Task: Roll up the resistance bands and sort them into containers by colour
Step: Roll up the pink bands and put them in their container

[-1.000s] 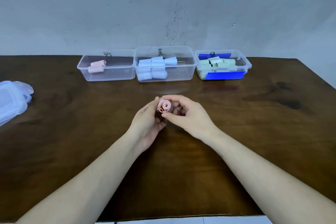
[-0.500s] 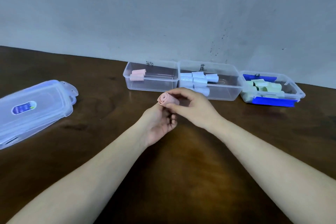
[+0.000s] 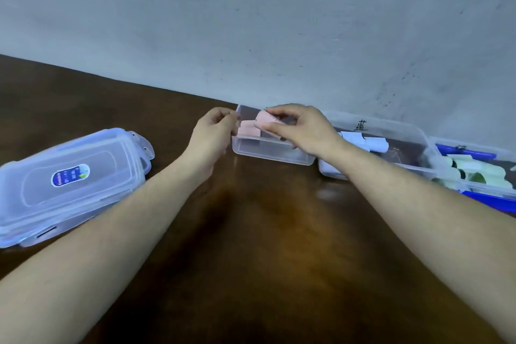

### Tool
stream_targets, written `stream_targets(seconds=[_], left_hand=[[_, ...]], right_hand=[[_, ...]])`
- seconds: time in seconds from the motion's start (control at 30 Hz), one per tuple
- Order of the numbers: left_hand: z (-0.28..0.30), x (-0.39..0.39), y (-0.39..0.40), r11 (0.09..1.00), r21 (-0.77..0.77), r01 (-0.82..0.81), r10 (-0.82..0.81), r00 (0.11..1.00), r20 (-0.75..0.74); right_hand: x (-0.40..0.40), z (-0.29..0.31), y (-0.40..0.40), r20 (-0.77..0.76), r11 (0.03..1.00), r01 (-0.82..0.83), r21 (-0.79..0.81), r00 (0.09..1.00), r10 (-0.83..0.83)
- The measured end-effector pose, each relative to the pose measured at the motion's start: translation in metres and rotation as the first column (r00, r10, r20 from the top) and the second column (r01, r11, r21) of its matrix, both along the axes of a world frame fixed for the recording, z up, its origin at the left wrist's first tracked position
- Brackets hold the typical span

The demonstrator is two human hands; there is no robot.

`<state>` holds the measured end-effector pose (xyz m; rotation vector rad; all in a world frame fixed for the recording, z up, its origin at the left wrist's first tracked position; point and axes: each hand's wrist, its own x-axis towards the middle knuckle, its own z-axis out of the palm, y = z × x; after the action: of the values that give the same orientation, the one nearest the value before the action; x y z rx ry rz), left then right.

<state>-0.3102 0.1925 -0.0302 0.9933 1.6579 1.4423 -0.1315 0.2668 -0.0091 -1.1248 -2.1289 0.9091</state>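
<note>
Two hands are up at the far edge of the counter. My right hand pinches a pink roll between thumb and fingertips, holding it over the open pink box, above its near wall and not yet resting inside. My left hand sits just beside the box's left end, fingers curled in; I cannot tell whether they grip anything, since they are partly hidden. Another pink roll already lies in that box, just left of the one I hold and touching it or nearly so.

Right of the pink box, touching it, stands a second clear box with pale blue rolls in it and a black mark on its back wall. Beyond that, at the frame's right edge, a third box holds green rolls with dark blue showing under them. Well apart to my left, a stack of clear lids lies on the counter, the top one bearing a blue oval sticker. A grey wall rises behind the boxes.
</note>
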Motion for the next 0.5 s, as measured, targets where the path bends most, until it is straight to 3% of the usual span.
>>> stream_targets(seconds=[0.1, 0.23, 0.33, 0.5], left_hand=[[0.003, -0.014, 0.021, 0.999, 0.020, -0.033, 0.035, 0.989, -0.141], [-0.002, -0.024, 0.045, 1.000, -0.020, -0.020, 0.013, 0.946, -0.322], [-0.006, -0.031, 0.060, 0.992, -0.127, -0.011, -0.035, 0.935, -0.354], [-0.019, -0.030, 0.071, 0.968, -0.245, 0.048, -0.128, 0.939, -0.319]], right_hand=[[-0.010, 0.000, 0.026, 0.092, 1.000, -0.008, -0.030, 0.996, 0.010], [-0.019, -0.007, 0.051, 0.211, 0.982, -0.029, -0.188, 0.975, 0.069], [-0.028, -0.013, 0.064, 0.231, 0.961, -0.028, -0.277, 0.968, 0.095], [-0.042, -0.015, 0.068, 0.374, 0.959, -0.031, -0.282, 0.917, 0.140]])
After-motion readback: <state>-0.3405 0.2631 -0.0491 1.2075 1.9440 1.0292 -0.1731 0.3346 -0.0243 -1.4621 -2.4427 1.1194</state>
